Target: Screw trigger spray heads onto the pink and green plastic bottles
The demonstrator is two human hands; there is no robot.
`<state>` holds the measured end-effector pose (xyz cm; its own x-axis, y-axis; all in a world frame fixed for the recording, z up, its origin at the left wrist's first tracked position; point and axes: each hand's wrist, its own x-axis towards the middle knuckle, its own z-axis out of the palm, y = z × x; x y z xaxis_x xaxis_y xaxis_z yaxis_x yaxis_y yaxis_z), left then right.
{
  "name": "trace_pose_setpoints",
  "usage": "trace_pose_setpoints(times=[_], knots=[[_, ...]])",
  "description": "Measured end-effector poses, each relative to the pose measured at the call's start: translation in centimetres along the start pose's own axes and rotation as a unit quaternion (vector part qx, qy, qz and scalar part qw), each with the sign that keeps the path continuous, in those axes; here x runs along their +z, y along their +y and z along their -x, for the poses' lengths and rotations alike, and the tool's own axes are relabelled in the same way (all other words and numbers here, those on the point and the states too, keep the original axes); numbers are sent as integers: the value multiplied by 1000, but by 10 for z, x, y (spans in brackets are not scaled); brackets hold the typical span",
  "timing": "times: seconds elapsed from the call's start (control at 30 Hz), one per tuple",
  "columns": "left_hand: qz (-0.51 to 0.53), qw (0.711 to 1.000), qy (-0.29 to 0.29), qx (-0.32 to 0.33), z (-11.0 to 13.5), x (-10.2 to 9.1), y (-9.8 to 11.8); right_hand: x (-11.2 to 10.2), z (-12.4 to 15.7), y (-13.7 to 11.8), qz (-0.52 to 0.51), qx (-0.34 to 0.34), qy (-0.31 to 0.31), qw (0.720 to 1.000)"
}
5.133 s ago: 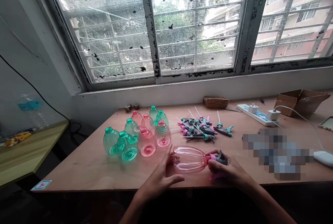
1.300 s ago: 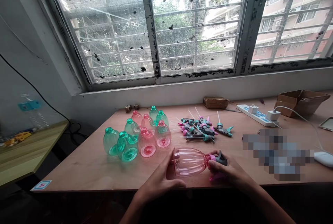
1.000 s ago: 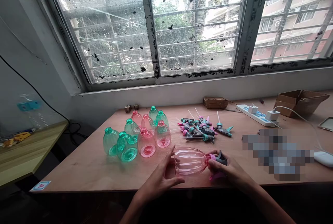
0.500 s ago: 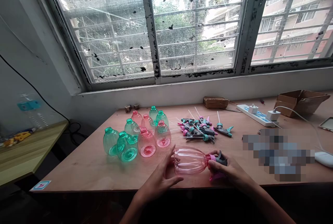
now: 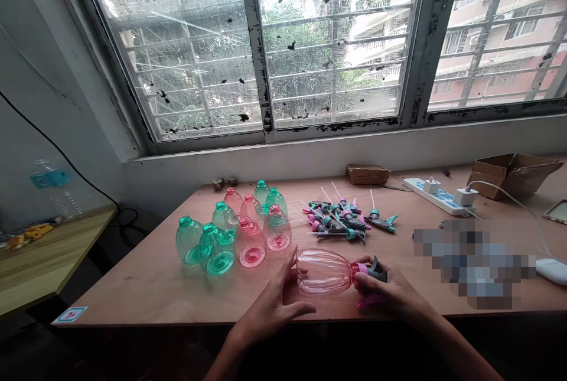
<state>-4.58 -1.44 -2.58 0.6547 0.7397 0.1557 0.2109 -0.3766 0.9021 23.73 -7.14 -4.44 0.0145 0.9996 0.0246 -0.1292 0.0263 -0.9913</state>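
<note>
A clear pink spray bottle lies on its side above the table's front part, its base to the left. The fingers of my right hand are closed around its neck and the grey-and-pink trigger sprayer fitted there. At the base end is my left hand, its thumb stretched out apart from the bottle and its other fingers beside the base; whether they touch it is hard to tell. No dip tube can be made out inside the bottle.
Several green bottles and pink bottles without tops stand left of my hands. Behind the held bottle lies a pile of trigger sprayers. Farther right are a power strip, an opened cardboard box and a blurred-out patch.
Almost nothing differs. My left thumb has stretched slightly to the right; the bottle and my right hand hold their place.
</note>
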Motion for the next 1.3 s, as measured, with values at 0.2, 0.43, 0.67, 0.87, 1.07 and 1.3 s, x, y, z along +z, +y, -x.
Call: trace_pose_setpoints(times=[0.2,0.43,0.67,0.87,1.07,1.3], knots=[[24,1000,-4,0,-1,1,-4,0,0,-1,-2,1,-16,1000],[10,1000,0,-2,-1,1,-3,0,-1,2,1,-4,-22,1000],[32,999,3,6,-2,1,-1,1,0,1,9,5,-18,1000],[34,999,4,11,-3,1,-3,0,1,-1,5,10,-19,1000],[43,999,2,6,-2,1,-10,-1,0,0,-3,8,-14,1000],[42,999,-1,14,-2,2,-8,1,1,-3,3,1,-19,1000]])
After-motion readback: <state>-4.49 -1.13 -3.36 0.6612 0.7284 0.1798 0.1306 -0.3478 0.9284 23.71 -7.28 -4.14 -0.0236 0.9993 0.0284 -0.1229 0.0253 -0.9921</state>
